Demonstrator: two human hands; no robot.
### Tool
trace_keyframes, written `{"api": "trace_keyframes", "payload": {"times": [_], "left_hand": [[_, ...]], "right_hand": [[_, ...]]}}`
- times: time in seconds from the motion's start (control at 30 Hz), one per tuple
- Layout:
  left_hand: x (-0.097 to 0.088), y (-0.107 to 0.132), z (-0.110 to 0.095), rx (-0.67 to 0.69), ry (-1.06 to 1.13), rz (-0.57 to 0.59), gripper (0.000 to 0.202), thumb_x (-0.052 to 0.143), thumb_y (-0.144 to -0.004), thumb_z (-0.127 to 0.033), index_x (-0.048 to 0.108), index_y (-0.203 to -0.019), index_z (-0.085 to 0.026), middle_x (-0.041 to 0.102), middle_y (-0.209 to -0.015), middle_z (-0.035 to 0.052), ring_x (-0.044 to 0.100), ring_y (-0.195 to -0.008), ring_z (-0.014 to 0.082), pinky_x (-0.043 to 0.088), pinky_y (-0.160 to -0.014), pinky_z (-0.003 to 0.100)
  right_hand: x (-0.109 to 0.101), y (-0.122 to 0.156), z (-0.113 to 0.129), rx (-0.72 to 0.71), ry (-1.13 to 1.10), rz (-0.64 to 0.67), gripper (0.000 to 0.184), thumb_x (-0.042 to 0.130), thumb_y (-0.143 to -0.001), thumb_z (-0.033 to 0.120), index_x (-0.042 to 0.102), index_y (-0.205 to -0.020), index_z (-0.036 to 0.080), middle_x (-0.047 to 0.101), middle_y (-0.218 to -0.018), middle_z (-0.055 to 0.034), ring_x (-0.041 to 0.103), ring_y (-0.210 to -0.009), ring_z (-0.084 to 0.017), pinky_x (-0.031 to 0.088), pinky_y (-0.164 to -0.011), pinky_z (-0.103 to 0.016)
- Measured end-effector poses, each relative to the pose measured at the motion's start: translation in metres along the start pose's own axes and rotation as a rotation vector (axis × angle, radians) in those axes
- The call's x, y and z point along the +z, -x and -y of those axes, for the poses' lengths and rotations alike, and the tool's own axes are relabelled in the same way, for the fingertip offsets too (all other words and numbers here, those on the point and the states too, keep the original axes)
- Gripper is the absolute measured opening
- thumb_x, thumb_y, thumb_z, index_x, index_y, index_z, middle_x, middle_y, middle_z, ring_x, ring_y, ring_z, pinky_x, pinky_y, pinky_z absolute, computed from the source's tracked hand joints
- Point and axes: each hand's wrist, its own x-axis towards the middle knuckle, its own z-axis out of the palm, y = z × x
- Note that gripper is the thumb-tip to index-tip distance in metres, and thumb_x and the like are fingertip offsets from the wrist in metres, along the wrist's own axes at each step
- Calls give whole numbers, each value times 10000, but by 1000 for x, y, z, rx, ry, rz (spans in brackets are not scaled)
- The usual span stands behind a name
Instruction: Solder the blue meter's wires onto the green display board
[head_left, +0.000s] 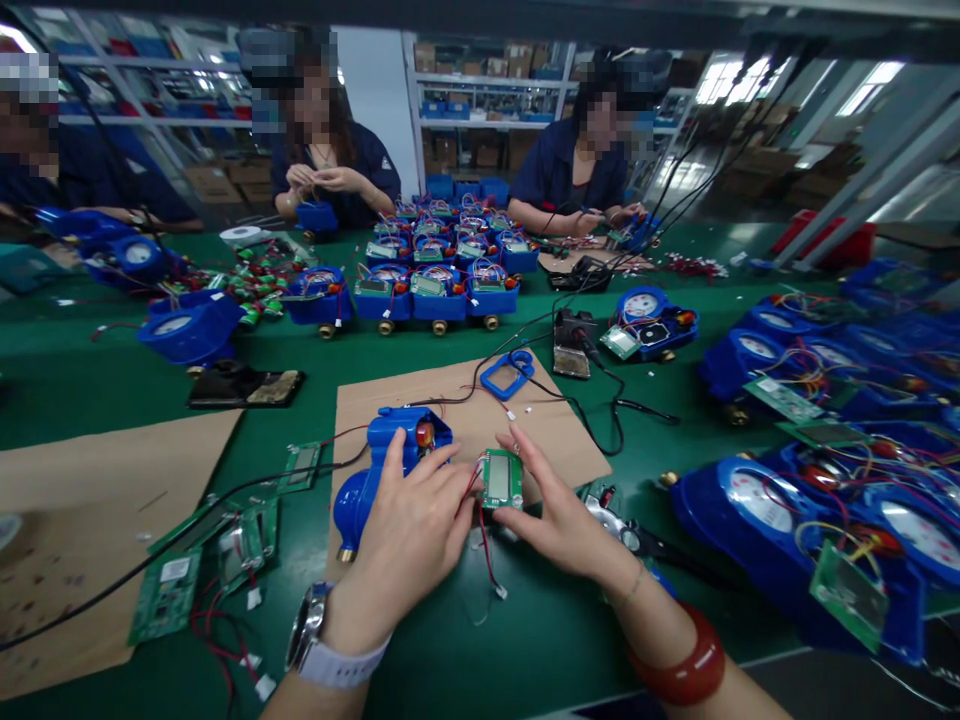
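Observation:
A small green circuit board (500, 478) with a grey display sits between my hands, above the work surface. My right hand (551, 510) grips its right side, the thumb at the lower edge and the fingers near the top. At the board's left edge, my left hand (424, 515) pinches the thin red and black wires (475, 481); its fingertips partly hide them. A loose red-black lead with a white connector (500, 591) hangs below. Behind my left hand a blue water meter (358, 500) lies on a cardboard sheet (562, 430), partly covered by the hand.
Several blue meters crowd the right side (757, 495) and the table's middle back (431, 300). Loose circuit boards (166, 595) lie at left. A blue frame (508, 375), black cable (619, 400) and pliers-like tool (637, 540) are nearby. Three people (330, 170) sit opposite.

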Motion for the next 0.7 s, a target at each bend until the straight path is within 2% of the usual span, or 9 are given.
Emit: {"api": "trace_keyframes", "payload": {"times": [0.1, 0.2, 0.27, 0.3, 0.37, 0.47, 0.53, 0.6, 0.7], "left_hand": [[-2, 1, -2, -10, 33, 12, 115, 566, -868, -291, 659, -861, -223, 729, -1029, 17, 581, -1167, 278, 92, -1136, 631], [0, 1, -5, -23, 38, 1, 265, 674, -781, -458, 659, -867, -208, 725, -1048, 33, 578, -1161, 311, 90, -1132, 631], [1, 1, -6, -18, 40, -6, 304, 712, -741, -478, 660, -866, -206, 722, -1065, 24, 579, -1155, 311, 85, -1134, 623], [1, 2, -6, -18, 43, -7, 302, 725, -729, -472, 661, -866, -210, 721, -1070, 14, 578, -1156, 308, 85, -1135, 619], [0, 2, -6, -23, 53, -6, 294, 743, -710, -462, 663, -861, -224, 717, -1083, -5, 572, -1163, 306, 82, -1134, 616], [-2, 3, -6, -24, 67, 6, 281, 755, -689, -466, 653, -793, -226, 710, -1105, -12, 562, -1174, 313, 67, -1130, 622], [-2, 3, -6, -24, 74, 14, 267, 750, -690, -456, 640, -758, -223, 709, -1108, -10, 557, -1180, 315, 65, -1130, 623], [-1, 4, -6, -27, 72, 12, 243, 736, -705, -435, 643, -798, -230, 707, -1114, -4, 551, -1191, 314, 64, -1129, 626], [-1, 5, -5, -21, 69, 9, 178, 696, -739, -380, 642, -841, -244, 702, -1124, -9, 545, -1199, 308, 57, -1125, 637]], "right_hand": [[-2, 1, -2, -12, 11, 71, 838, 609, -836, 191, 120, -1512, 265, 256, -1558, -92, 254, -1430, -206, 219, -1181, -449], [-3, 7, -1, -18, 42, 88, 860, 622, -805, 156, 145, -1512, 265, 201, -1577, -73, 191, -1451, -210, 176, -1192, -460], [-4, 10, 3, -18, 1, 38, 871, 664, -766, 145, 212, -1499, 275, 166, -1587, -53, 126, -1464, -222, 123, -1200, -471], [-4, 10, 5, -12, -82, -21, 838, 685, -755, 163, 278, -1478, 279, 188, -1582, -48, 130, -1464, -228, 112, -1201, -471], [-7, 6, 8, 70, -412, -256, 687, 732, -733, 223, 467, -1366, 265, 349, -1522, -60, 279, -1420, -244, 169, -1193, -455], [-18, -10, 5, 268, -880, -644, 411, 743, -736, 302, 621, -1120, 225, 622, -1257, -70, 602, -1136, -213, 416, -1068, -398], [-31, -28, -2, 352, -972, -777, 216, 681, -800, 294, 627, -991, 209, 686, -1064, -48, 672, -930, -158, 531, -911, -324], [-44, -49, -12, 386, -992, -852, 78, 593, -874, 257, 607, -885, 181, 678, -902, -27, 672, -795, -120, 565, -773, -264], [-61, -87, -25, 413, -985, -965, 108, 553, -923, 230, 595, -904, 132, 634, -833, -10, 635, -708, -109, 556, -645, -250]]}}
